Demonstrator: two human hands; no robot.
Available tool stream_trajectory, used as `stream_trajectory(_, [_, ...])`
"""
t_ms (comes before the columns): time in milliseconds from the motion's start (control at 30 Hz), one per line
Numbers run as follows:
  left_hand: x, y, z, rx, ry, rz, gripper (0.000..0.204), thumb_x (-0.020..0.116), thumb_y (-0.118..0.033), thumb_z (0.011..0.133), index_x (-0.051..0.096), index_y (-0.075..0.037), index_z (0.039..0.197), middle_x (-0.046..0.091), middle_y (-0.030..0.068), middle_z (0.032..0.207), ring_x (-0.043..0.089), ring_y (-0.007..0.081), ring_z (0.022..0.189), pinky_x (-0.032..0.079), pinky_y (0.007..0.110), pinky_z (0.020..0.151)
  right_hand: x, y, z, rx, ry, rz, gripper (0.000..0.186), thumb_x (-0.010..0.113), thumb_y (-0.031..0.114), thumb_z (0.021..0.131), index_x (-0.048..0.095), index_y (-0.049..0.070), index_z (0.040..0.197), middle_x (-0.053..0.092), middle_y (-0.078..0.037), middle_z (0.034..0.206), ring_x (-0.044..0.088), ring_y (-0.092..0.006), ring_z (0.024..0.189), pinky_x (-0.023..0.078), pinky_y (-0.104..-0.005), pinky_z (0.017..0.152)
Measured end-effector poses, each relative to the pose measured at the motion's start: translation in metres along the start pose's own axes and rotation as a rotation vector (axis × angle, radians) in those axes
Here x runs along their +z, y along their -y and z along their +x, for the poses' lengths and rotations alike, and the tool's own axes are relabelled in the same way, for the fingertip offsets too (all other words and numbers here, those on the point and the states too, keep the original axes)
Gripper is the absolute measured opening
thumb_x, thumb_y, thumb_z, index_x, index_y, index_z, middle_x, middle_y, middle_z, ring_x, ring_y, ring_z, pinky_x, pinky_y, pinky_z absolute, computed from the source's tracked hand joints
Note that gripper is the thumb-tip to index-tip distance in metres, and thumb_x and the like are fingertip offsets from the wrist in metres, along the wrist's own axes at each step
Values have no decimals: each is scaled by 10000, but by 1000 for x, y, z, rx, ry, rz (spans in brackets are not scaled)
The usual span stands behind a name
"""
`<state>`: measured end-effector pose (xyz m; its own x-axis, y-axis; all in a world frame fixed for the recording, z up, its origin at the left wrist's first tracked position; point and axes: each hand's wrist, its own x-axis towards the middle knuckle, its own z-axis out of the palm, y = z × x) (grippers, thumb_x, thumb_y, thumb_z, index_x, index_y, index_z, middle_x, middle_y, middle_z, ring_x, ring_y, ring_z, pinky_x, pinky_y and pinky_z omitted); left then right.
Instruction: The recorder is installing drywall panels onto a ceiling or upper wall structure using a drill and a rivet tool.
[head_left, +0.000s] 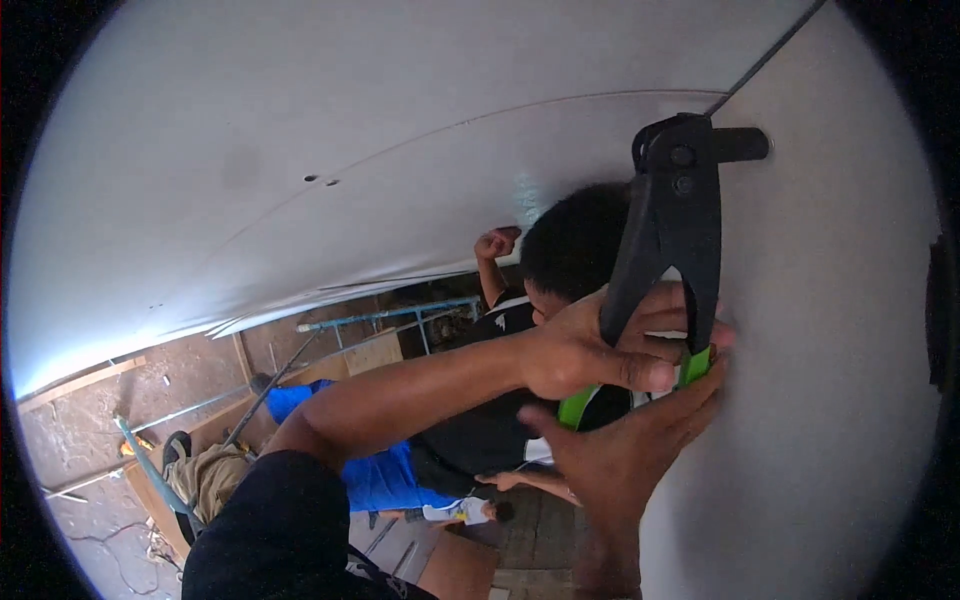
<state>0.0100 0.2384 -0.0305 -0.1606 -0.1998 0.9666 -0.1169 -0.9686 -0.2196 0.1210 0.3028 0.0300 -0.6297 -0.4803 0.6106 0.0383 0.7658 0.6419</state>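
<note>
A black hand riveter (695, 215) with green grips stands with its handles downward, and its nose meets the white panel (820, 400) on the right. My left hand (580, 350) reaches across from the lower left, its fingers closed around the handles. From below, my right hand (630, 450) wraps the green grip ends, thumb apart on the left. The two hands overlap, so part of the grips is hidden. A thin dark rod or line (765, 60) runs up and right behind the tool's head.
Another white panel (250, 120) with two small dark holes spans the upper left. Close behind my hands is a co-worker (580, 240) in black top and blue shorts, one hand raised to the panel. Light-blue scaffold tubes (400, 318) and another person (470, 513) are lower down.
</note>
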Motion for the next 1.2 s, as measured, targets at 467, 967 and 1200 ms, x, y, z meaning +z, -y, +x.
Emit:
stream_trajectory(467, [-11,12,15,86,-48,29,680,747,-51,750,393,3,1328,478,132,1309,418,237,1277,299,366,1087,29,-16,1,-46,-244,198,1162,849,196,513,157,14,1428,288,-228,1403,317,-391,1303,279,-514,1070])
stream_trajectory(967, [14,19,41,144,-475,129,356,777,-343,768,614,-39,856,623,33,783,601,126,770,486,298,720,25,-24,12,79,-437,201,606,761,93,544,503,3,1086,555,-148,997,564,-320,951,440,-429,859])
stream_trajectory(1200, [26,-7,30,150,-480,400,409,713,-444,795,611,-49,796,611,12,706,569,110,677,457,290,630,9,-2,5,122,-397,365,521,758,71,584,515,14,1042,566,-131,915,584,-309,895,447,-408,834])
